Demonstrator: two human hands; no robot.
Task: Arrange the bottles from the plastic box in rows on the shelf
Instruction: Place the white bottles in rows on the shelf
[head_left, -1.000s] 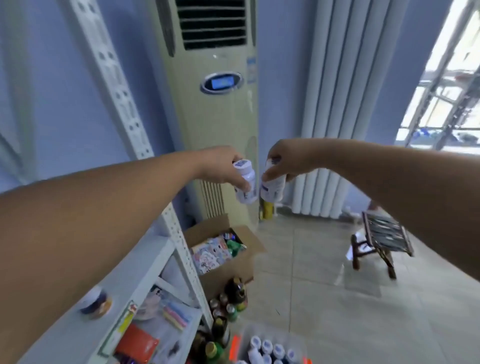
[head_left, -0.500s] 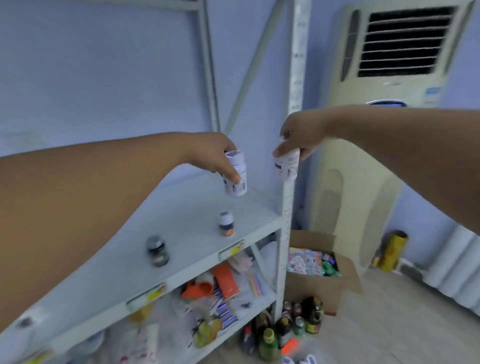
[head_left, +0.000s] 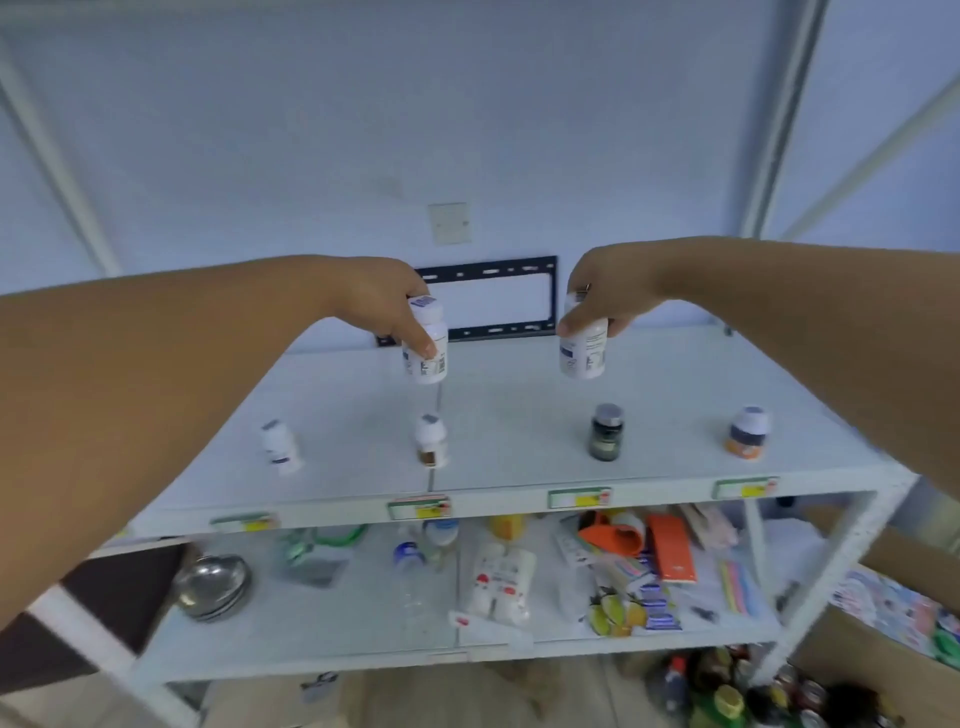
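Front row: four small bottles (head_left: 430, 440) already lined up along the near edge of the shelf (head_left: 519, 415), so match their spacing.
Left hand (head_left: 379, 304): gripping a white bottle (head_left: 426, 345) by its neck, above the shelf; I'd lower it straight behind that second one.
Right hand (head_left: 602, 296): pinching another white bottle's (head_left: 583, 349) cap; probably goes behind the dark jar (head_left: 605, 432).
Plastic box: not in view.

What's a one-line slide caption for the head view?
Left hand and right hand each hold a white bottle above the top shelf, behind four standing bottles.
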